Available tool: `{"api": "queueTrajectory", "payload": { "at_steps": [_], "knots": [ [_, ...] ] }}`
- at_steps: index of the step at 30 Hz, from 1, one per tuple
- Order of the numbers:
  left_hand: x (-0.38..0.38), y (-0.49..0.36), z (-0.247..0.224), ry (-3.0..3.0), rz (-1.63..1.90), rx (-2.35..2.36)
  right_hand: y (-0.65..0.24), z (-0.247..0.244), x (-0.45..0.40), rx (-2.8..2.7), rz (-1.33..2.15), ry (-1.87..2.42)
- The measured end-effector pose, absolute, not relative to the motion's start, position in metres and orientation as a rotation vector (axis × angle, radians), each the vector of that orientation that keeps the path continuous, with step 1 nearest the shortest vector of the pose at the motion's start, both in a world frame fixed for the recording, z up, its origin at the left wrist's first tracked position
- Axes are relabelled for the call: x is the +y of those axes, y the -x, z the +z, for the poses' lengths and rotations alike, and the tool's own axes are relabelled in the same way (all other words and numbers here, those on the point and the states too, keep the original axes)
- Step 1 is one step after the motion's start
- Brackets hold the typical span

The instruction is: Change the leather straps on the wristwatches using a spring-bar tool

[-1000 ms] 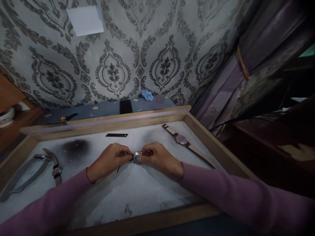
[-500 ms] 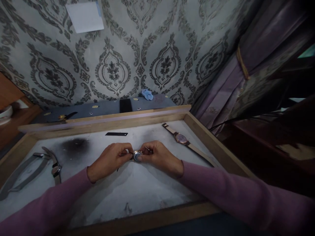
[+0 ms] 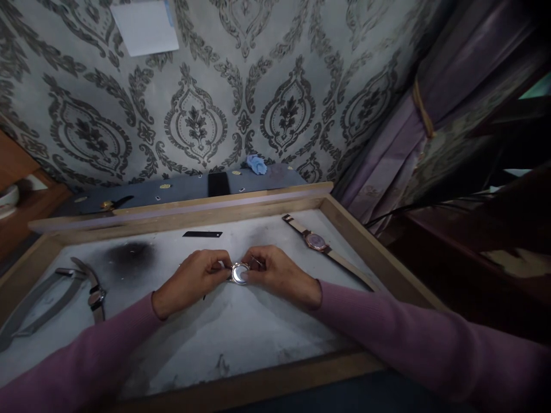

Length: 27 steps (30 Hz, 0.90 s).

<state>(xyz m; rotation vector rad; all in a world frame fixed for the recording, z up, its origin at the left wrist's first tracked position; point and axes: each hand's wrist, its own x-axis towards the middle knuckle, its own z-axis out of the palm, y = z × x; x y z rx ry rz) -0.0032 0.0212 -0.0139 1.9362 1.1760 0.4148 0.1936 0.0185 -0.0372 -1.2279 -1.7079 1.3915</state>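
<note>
A round, silvery watch case (image 3: 240,274) is held between my two hands over the white board (image 3: 241,338). My left hand (image 3: 200,278) pinches its left edge between thumb and fingers. On the other side, my right hand (image 3: 275,272) grips the right edge, its thumb lying on the shiny face of the case. A thin metal piece (image 3: 257,261) shows between the right fingers; I cannot tell its kind. Beyond the left hand lies a black blade strip (image 3: 202,234). To the right rests a watch with a strap (image 3: 316,241).
A wooden rim (image 3: 357,252) borders the board. At the left lie another strap watch (image 3: 96,296) and a grey strap-like band (image 3: 47,312). Behind the rim are a dark phone-like slab (image 3: 218,184), a crumpled blue cloth (image 3: 257,164) and a patterned wall (image 3: 198,115).
The face of the watch case now shows bright and silvery, where it looked darker and bluish before. Both hands keep nearly the same place and grip; the view has shifted slightly.
</note>
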Motion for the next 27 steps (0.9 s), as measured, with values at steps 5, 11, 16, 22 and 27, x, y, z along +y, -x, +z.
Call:
{"api": "queueTrajectory", "payload": {
  "at_steps": [5, 11, 16, 22, 27],
  "knots": [
    [0.0224, 0.0022, -0.0088, -1.834, 0.371, 1.111, -0.1943, -0.0406, 0.0184, -1.693, 1.448, 1.147],
    [0.0235, 0.0000, -0.0047, -1.693, 0.301, 1.089, -0.1953, -0.0343, 0.0165, -1.655, 1.531, 1.137],
    [0.0248, -0.0017, -0.0075, -1.628, 0.327, 1.061, -0.1955, -0.0345, 0.0175, -1.646, 1.556, 1.094],
    [0.0261, -0.0023, -0.0086, -1.673, 0.277, 1.101, -0.1959, -0.0337, 0.0172, -1.672, 1.534, 1.082],
    [0.0269, -0.0035, -0.0095, -1.673, 0.309, 1.076, -0.1959, -0.0383, 0.0178, -1.697, 1.510, 1.069]
  ]
}}
